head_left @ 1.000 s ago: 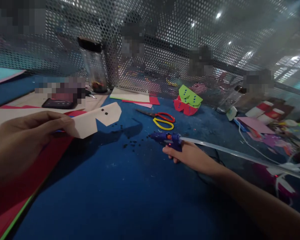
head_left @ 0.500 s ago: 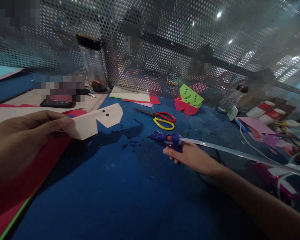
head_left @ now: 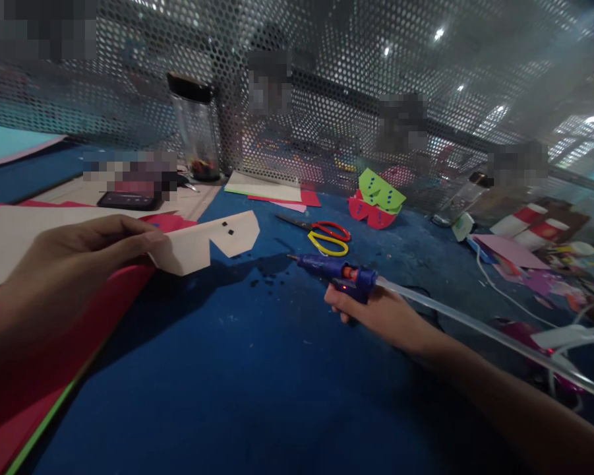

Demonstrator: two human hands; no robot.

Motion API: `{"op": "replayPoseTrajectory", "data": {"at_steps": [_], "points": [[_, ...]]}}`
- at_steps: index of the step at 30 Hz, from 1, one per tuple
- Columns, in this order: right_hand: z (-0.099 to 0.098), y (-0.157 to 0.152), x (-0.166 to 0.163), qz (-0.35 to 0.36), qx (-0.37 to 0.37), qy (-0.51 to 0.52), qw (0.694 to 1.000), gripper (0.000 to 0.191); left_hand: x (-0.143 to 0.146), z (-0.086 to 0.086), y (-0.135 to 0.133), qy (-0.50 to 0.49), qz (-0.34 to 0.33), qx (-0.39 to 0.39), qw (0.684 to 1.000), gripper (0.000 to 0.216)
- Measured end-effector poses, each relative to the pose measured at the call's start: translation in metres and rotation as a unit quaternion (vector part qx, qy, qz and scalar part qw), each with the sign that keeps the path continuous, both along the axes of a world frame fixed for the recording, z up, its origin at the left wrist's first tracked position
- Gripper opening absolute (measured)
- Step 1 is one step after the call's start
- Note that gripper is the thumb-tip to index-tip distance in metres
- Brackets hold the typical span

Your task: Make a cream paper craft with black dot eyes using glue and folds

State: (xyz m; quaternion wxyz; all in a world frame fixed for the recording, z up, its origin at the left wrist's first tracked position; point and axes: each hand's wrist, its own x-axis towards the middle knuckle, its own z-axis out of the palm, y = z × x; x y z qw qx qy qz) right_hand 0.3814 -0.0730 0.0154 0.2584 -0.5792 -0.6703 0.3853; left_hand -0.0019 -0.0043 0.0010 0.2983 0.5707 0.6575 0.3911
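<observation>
My left hand (head_left: pixel 74 264) pinches the near end of a folded cream paper shape (head_left: pixel 207 241) that carries two small black squares, and holds it just above the blue table (head_left: pixel 257 382). My right hand (head_left: pixel 376 313) is wrapped round the handle of a blue glue gun (head_left: pixel 336 272). A long clear glue stick (head_left: pixel 475 330) runs out of the gun's back toward the right. The gun's nozzle points left, toward the paper shape, a short gap away. Small black paper bits (head_left: pixel 267 282) lie on the table between them.
Red and yellow scissors (head_left: pixel 321 236) lie behind the gun. Folded green and red paper pieces (head_left: pixel 376 201) sit further back. Red and cream sheets (head_left: pixel 24 343) cover the left side. A glass jar (head_left: pixel 195 132) and a phone (head_left: pixel 123 199) stand by the perforated metal screen (head_left: pixel 326 79). Cups, cables and paper scraps crowd the right.
My right hand has lifted the glue gun off the table and tilted its nozzle up toward the paper shape. The left hand with the paper has shifted slightly right.
</observation>
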Motion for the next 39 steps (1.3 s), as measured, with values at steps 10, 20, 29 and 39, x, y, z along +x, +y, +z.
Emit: {"op": "replayPoseTrajectory", "data": {"at_steps": [10,20,29,39], "points": [[0.019,-0.020,-0.022,0.107,0.127,-0.028,0.986,0.027,0.033,0.019,-0.026,-0.103,-0.052,-0.001,0.993,0.031],[0.004,-0.015,-0.019,0.144,0.203,-0.100,0.963,0.020,0.044,0.024,-0.038,-0.107,-0.072,0.019,0.991,0.027],[0.005,-0.013,-0.014,0.186,0.196,-0.113,0.956,0.018,0.043,0.021,-0.037,-0.096,-0.095,0.034,0.990,0.027],[0.006,-0.015,-0.013,0.184,0.200,-0.134,0.953,0.020,0.042,0.020,-0.036,-0.094,-0.095,0.038,0.990,0.024]]}}
